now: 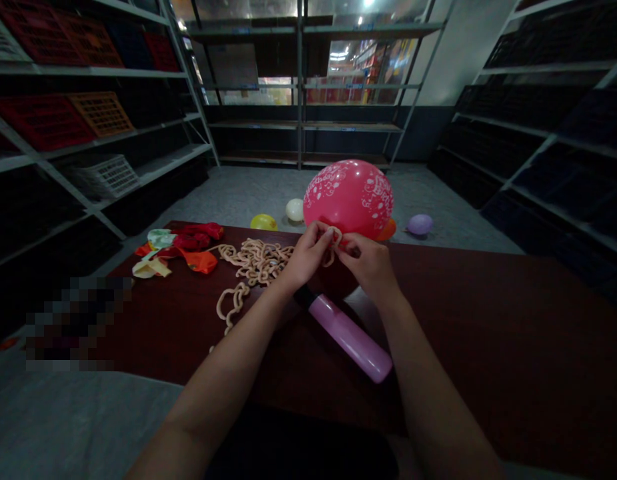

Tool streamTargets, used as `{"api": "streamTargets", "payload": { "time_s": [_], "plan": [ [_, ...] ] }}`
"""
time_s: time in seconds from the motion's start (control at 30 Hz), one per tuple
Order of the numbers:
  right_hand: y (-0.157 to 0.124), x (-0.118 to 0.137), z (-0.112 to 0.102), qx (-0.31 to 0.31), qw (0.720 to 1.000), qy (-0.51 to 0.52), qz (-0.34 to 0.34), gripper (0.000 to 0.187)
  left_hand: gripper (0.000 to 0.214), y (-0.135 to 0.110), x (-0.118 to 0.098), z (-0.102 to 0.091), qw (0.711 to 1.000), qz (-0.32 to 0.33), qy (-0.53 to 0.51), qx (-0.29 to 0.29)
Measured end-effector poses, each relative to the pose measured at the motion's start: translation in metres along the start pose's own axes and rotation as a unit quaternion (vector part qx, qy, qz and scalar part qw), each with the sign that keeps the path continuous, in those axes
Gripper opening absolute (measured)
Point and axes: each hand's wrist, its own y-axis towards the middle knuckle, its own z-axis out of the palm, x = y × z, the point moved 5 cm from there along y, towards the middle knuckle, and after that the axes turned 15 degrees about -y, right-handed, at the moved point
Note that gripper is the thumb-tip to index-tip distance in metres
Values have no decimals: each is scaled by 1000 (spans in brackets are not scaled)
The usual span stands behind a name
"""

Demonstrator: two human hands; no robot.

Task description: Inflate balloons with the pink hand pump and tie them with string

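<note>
A blown-up pink balloon (349,193) with white birthday print stands just beyond my hands, above the far side of the table. At its near end, a loop of beige cord (335,235) shows between my fingers. My left hand (308,252) pinches the cord from the left, thumb and forefinger pressed together. From the right, my right hand (364,259) pinches at the same spot with bent fingers; the balloon's neck is hidden there. Below them lies a pink balloon pump (351,338) with a black end. A heap of beige cord (258,260) rests left of my left hand.
Several limp balloons (201,260) lie on the dark red table (488,320) at its left. Yellow (263,222), white (295,211), orange (387,231) and purple (419,224) balloons are on the floor beyond. Shelves with crates (102,113) line the sides.
</note>
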Motion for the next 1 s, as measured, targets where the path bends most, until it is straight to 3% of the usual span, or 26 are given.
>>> {"api": "streamTargets", "payload": {
  "time_s": [0.17, 0.3, 0.37, 0.47, 0.53, 0.6, 0.73, 0.87, 1.0],
  "plan": [
    [-6, 10, -4, -6, 985, -170, -42, 14, 26, -1, 6, 6, 992, -35, -110, -42],
    [-3, 6, -4, 0, 991, -128, -37, 19, 33, -1, 4, 5, 990, -28, -136, -34],
    [1, -1, -4, 3, 998, -56, -14, 19, 36, 0, -1, 3, 995, 2, -102, 13],
    [6, -17, 0, 38, 994, 77, 60, 20, 31, 0, -11, 7, 985, 62, 13, 159],
    [6, -26, 5, 76, 975, 176, 111, 27, 19, -3, -15, 11, 961, 97, 92, 243],
    [4, -31, 9, 96, 948, 264, 146, 32, 9, -4, -18, 13, 945, 115, 149, 268],
    [-2, -30, 10, 91, 918, 337, 187, 34, 13, -4, -19, 14, 951, 116, 187, 218],
    [-5, -17, 15, 87, 911, 360, 179, 32, 15, -2, -22, 12, 969, 123, 167, 136],
    [-6, -11, 21, 53, 909, 375, 175, 31, 13, -1, -20, 11, 974, 110, 164, 107]
  ]
}}
